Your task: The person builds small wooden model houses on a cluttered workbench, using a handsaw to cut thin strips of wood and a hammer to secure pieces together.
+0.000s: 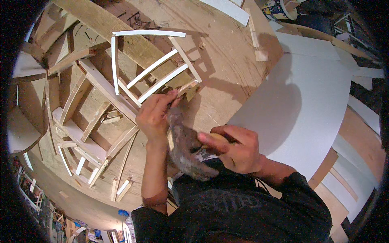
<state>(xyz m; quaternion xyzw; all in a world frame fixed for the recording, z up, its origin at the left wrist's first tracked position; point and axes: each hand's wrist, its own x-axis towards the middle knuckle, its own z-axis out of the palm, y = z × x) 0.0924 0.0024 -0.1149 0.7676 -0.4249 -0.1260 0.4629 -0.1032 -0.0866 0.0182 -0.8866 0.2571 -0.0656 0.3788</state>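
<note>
My right hand [239, 150] is wrapped round the yellowish handle of a claw hammer, its thumb along the handle. The dark hammer head [184, 148] is smeared by motion and hangs in front of my chest, close to my left wrist. My left hand [156, 115] is closed, its fingertips pinching the near end of a small wooden frame [162, 83] at a short wooden strip [188, 86]. White-faced slats make up this frame, two of them running across its middle. Whether a nail sits between my left fingers I cannot make out.
A larger wooden frame with curved ribs [109, 93] lies to the left. Loose nails [139, 20] are scattered beyond a long plank [97, 20]. A big white panel [312, 97] spreads on the right. Wood offcuts [123, 190] lie at lower left, and a tub [279, 10] stands far right.
</note>
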